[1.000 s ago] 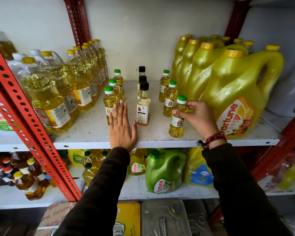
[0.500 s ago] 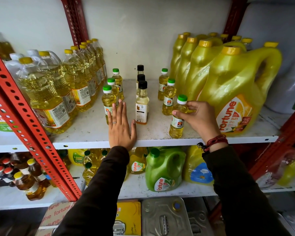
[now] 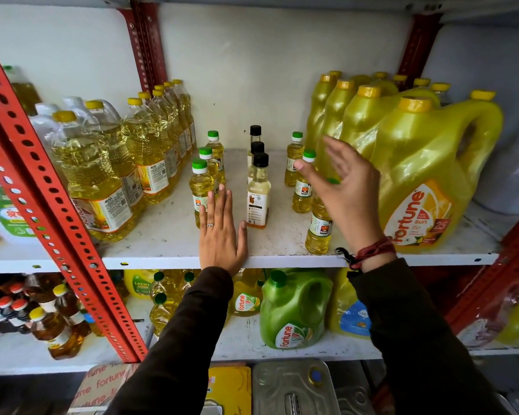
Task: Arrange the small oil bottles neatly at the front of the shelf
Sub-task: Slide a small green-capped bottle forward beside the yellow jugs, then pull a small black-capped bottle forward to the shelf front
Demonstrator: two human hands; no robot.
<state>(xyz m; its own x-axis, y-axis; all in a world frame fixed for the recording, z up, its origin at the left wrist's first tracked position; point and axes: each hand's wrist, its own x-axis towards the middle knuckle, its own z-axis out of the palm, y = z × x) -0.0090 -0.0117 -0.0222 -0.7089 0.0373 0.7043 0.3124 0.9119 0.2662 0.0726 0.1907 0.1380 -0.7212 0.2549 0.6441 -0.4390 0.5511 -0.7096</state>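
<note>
Small oil bottles stand in three files on the white shelf [image 3: 168, 244]. On the left are three green-capped bottles, the front one [image 3: 200, 187] just behind my left hand [image 3: 222, 235], which lies flat and open on the shelf edge. In the middle stand three black-capped bottles, the front one [image 3: 258, 193] beside my left thumb. On the right are three green-capped bottles; the front one [image 3: 318, 232] stands near the edge, partly hidden by my right hand [image 3: 346, 187], which hovers above it with fingers spread and holds nothing.
Tall yellow-capped oil bottles [image 3: 102, 175] fill the shelf's left side, large yellow Fortune jugs [image 3: 420, 181] the right. A red perforated upright [image 3: 42, 187] crosses diagonally at left. The lower shelf holds a green jug [image 3: 294, 310] and more bottles.
My right hand has let go of the front right green-capped bottle and lifted up with fingers spread. My left hand stays flat on the shelf.
</note>
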